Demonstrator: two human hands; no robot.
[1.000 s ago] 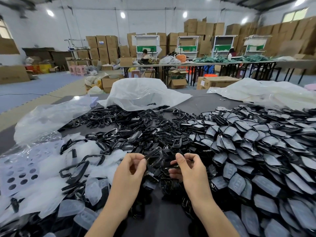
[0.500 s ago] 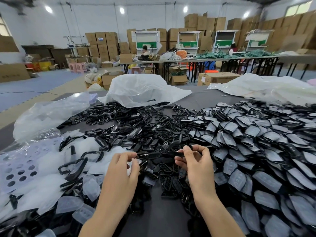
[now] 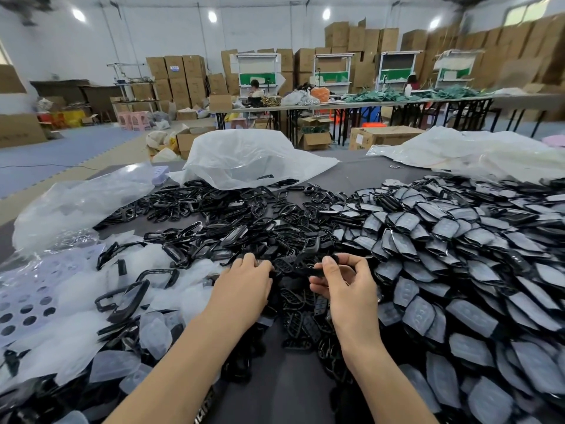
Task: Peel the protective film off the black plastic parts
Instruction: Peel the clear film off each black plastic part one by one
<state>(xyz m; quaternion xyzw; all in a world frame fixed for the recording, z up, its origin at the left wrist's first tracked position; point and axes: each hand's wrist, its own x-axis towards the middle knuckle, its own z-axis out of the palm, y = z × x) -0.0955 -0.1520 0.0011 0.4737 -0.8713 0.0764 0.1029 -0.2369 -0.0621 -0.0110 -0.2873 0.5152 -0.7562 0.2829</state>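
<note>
we see left hand (image 3: 244, 283) back from film heap (image 3: 153, 261), grip unclear | right hand (image 3: 345, 286) pinches black part (image 3: 305, 272) | next peel likely

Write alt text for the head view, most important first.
Two bare hands work over a grey table: the right hand pinches a small black plastic part, and the left hand is at its other end, grip hidden. Film-covered black parts are heaped at right, bare black frames behind, peeled translucent film sheets at left.
</note>
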